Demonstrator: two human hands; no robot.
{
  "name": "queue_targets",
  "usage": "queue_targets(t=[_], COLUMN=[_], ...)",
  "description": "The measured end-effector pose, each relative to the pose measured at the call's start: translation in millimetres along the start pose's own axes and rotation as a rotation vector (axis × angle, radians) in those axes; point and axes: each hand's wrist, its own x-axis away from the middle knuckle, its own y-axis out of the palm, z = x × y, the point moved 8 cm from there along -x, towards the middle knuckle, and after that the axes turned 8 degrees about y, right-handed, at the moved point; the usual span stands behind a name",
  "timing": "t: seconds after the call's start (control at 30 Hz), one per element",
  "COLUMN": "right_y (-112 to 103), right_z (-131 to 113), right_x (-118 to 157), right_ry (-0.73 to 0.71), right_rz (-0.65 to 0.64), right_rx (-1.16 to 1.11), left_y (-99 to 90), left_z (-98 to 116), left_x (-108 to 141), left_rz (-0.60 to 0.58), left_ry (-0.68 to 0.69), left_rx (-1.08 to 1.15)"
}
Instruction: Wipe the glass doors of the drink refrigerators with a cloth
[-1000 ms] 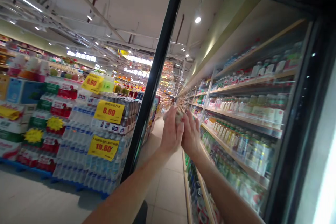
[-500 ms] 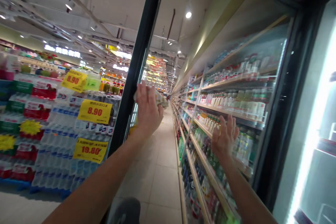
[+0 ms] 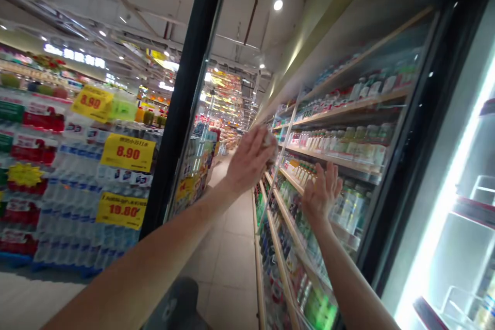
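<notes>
My left hand lies against the pane of a glass door, toward its middle, pressing a crumpled, light-coloured cloth to it. The back of the hand faces me and part of the cloth is hidden under the fingers. To the right, my right hand has its fingers spread and holds nothing. It is up close to the same pane; whether it touches the glass I cannot tell. The dark door frame runs slanting down to the left of both hands.
Bottle shelves show through the pane along a tiled aisle. Stacked bottle packs with yellow price signs stand on the left. A lit cooler with wire racks is at the right edge.
My left hand has moved right with the cloth, from beside the door frame toward the middle of the pane. My right hand stays spread, slightly further left in view. The view has shifted a little.
</notes>
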Motion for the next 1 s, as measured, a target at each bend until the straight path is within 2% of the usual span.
queue_targets(t=[0.03,0.07,0.1,0.23,0.3,0.37,0.43,0.5,0.53,0.57,0.6,0.7,0.73,0.77,0.8,0.83,0.93,0.97,1.0], right_y=[0.1,0.6,1.2,0.7,0.7,0.9,1.1,1.9,2.2,2.3,2.2,2.6,3.1,3.4,3.7,4.0,4.9,5.5,6.0], right_z=[-0.7,-1.0,-0.6,2.3,3.1,3.1,2.7,2.0,1.9,1.8,1.7,1.9,2.1,2.2,2.4,2.4,1.5,1.4,1.5], right_x=[0.1,0.2,0.4,0.7,0.6,0.6,0.9,1.2,1.3,1.4,1.4,1.5,1.5,1.5,1.5,1.6,1.8,1.8,1.9], right_ry=[0.004,0.01,0.018,0.017,0.002,-0.004,0.003,0.015,0.021,0.024,0.021,0.0,-0.006,-0.008,-0.006,-0.001,0.018,0.023,0.027], right_rz=[-0.002,-0.008,-0.015,-0.003,0.004,0.013,0.02,0.018,0.017,0.017,0.02,0.016,0.01,0.007,0.005,0.004,0.005,0.001,-0.002], right_rx=[0.001,0.002,0.004,-0.007,-0.017,-0.026,-0.028,-0.022,-0.017,-0.012,-0.007,0.006,0.009,0.01,0.011,0.011,0.01,0.009,0.008], left_y=[-5.0,-5.4,-1.2,36.2,43.1,32.2,8.7,-12.8,-16.7,-14.9,-7.6,26.7,34.0,36.5,33.4,25.7,-11.9,-19.5,-21.3], left_z=[-12.9,-15.7,-8.4,69.5,83.8,64.1,20.4,-23.0,-32.7,-31.5,-19.1,48.3,62.8,67.2,59.7,41.9,-32.8,-43.9,-43.7], left_x=[0.3,1.0,2.0,12.2,15.5,13.0,6.5,2.1,1.3,1.2,1.3,5.9,8.0,8.9,8.0,5.9,7.4,11.8,16.8], left_rz=[0.016,0.014,-0.007,-0.178,-0.205,-0.154,-0.048,0.065,0.092,0.093,0.066,-0.088,-0.127,-0.147,-0.14,-0.111,0.079,0.118,0.122], left_ry=[-0.058,-0.076,-0.055,0.177,0.202,0.179,0.098,-0.055,-0.102,-0.114,-0.08,0.173,0.232,0.262,0.243,0.181,-0.178,-0.23,-0.221], left_rx=[-0.028,-0.043,-0.044,0.028,0.038,-0.002,-0.069,-0.115,-0.117,-0.107,-0.086,-0.007,0.005,0.006,-0.007,-0.031,-0.139,-0.159,-0.158])
